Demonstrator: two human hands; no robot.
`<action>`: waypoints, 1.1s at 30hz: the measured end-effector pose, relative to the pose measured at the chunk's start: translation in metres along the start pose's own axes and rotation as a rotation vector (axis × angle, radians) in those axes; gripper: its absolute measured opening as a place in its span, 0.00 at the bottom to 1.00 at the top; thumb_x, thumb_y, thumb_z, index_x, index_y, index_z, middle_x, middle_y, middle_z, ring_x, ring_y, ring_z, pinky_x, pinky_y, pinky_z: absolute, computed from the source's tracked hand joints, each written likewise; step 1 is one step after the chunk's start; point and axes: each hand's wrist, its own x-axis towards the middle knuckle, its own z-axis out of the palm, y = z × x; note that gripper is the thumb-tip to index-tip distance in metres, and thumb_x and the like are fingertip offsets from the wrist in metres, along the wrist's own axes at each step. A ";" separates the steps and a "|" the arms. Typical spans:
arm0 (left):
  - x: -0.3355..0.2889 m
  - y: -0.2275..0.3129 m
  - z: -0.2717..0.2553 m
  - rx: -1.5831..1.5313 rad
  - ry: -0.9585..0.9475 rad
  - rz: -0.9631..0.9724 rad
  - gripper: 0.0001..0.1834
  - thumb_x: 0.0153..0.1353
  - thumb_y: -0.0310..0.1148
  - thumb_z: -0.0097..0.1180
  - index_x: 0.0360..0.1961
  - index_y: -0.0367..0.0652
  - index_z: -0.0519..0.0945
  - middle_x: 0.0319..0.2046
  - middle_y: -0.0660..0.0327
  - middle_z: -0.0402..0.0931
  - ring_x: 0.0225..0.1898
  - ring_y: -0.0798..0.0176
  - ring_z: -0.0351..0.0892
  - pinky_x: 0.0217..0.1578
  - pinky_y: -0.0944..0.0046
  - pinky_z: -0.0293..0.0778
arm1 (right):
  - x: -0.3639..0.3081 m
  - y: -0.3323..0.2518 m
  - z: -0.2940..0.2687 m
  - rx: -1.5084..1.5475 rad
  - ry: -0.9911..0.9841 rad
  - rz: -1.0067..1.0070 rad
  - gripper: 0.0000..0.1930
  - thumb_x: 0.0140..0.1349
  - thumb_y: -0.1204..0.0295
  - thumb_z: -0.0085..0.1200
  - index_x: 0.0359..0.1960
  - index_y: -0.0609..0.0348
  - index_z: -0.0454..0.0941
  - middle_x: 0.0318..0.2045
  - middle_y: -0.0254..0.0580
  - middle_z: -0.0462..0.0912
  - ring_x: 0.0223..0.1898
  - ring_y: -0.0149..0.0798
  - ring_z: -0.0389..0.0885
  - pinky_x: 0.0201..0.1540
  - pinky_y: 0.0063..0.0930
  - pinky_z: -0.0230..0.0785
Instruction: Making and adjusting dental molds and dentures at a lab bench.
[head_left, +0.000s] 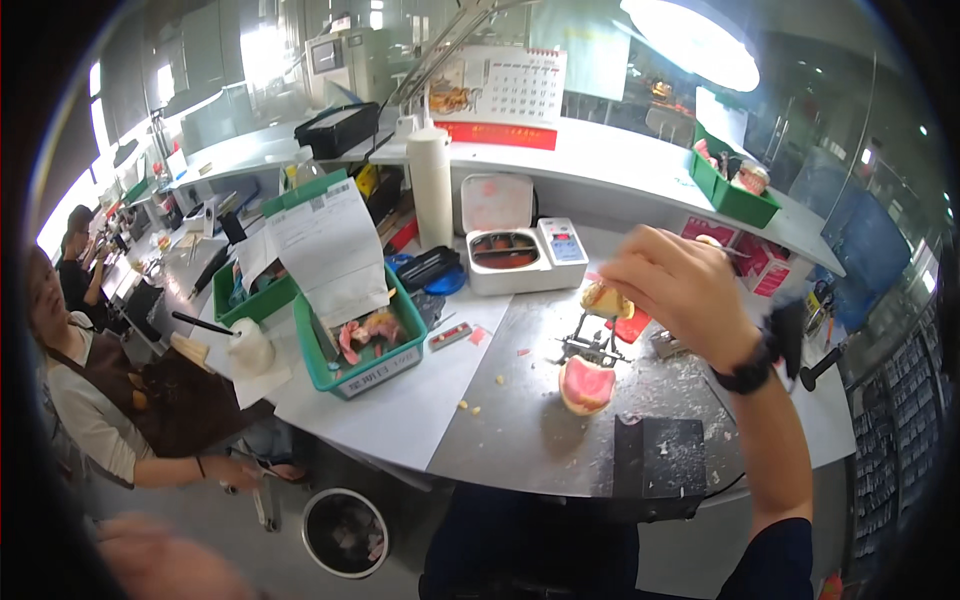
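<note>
A dark metal frame [592,350] lies spread out on the shiny table [490,430]. At its near end is a pale, round mold [588,387] with a pink top. At its far end is a yellowish mold [604,300], maybe bumpy, but partly hidden.

- The right hand [675,285], a black band at its wrist, arches over a yellowish dental cast [603,299] at the metal tabletop [520,445]; whether its fingers grip anything is unclear.
- The left hand [175,560], blurred, hangs at lower left, well apart from the tabletop.
- A pink-topped cast [586,386] sits just in front of a dark metal frame [594,348], pale crumbs scattered nearby.
- A white appliance [530,279], lid raised, stands near a pale cylinder [431,190].
- A green bin [318,350] holds pink pieces and papers.
- A co-worker [100,440] in a brown apron [160,385] sits at left, near a round waste bin [345,491].
</note>
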 end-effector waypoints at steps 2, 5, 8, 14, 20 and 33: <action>-0.061 -0.026 0.041 0.280 -0.101 -0.090 0.20 0.74 0.43 0.39 0.48 0.35 0.74 0.34 0.53 0.78 0.30 0.59 0.78 0.38 0.60 0.77 | 0.014 0.021 0.031 0.040 -0.096 0.039 0.03 0.57 0.69 0.59 0.29 0.51 0.79 0.32 0.33 0.75 0.33 0.35 0.82 0.33 0.29 0.77; -0.121 -0.036 0.138 0.062 -0.154 -0.730 0.05 0.64 0.21 0.54 0.38 0.35 0.81 0.27 0.55 0.82 0.25 0.62 0.81 0.30 0.65 0.77 | 0.025 0.049 0.097 0.168 -0.323 0.117 0.05 0.61 0.68 0.56 0.31 0.53 0.81 0.34 0.38 0.77 0.36 0.42 0.83 0.38 0.37 0.77; -0.141 -0.041 0.184 -0.337 -0.076 -1.122 0.09 0.70 0.22 0.52 0.45 0.36 0.83 0.22 0.61 0.79 0.21 0.72 0.77 0.23 0.72 0.71 | 0.030 0.053 0.159 0.192 -0.433 0.193 0.07 0.59 0.67 0.58 0.26 0.53 0.82 0.35 0.38 0.79 0.37 0.44 0.84 0.40 0.39 0.77; -0.148 -0.041 0.189 -0.208 -0.137 -1.109 0.13 0.73 0.28 0.50 0.32 0.34 0.81 0.15 0.64 0.75 0.15 0.75 0.72 0.17 0.74 0.63 | 0.031 0.052 0.205 0.229 -0.491 0.282 0.06 0.56 0.65 0.61 0.27 0.53 0.84 0.34 0.38 0.82 0.36 0.45 0.85 0.40 0.40 0.77; -0.148 -0.043 0.185 -0.287 -0.123 -1.226 0.25 0.75 0.36 0.47 0.21 0.34 0.77 0.11 0.64 0.71 0.13 0.74 0.70 0.16 0.74 0.61 | 0.024 0.055 0.214 0.202 -0.475 0.274 0.06 0.55 0.65 0.61 0.29 0.52 0.86 0.34 0.37 0.82 0.37 0.43 0.84 0.40 0.39 0.76; -0.133 -0.044 0.186 -0.200 -0.256 -1.165 0.21 0.78 0.37 0.38 0.34 0.40 0.81 0.11 0.67 0.69 0.13 0.73 0.69 0.18 0.71 0.65 | 0.023 0.057 0.194 0.297 -0.364 0.255 0.08 0.52 0.65 0.66 0.27 0.55 0.83 0.31 0.41 0.78 0.36 0.47 0.81 0.40 0.40 0.74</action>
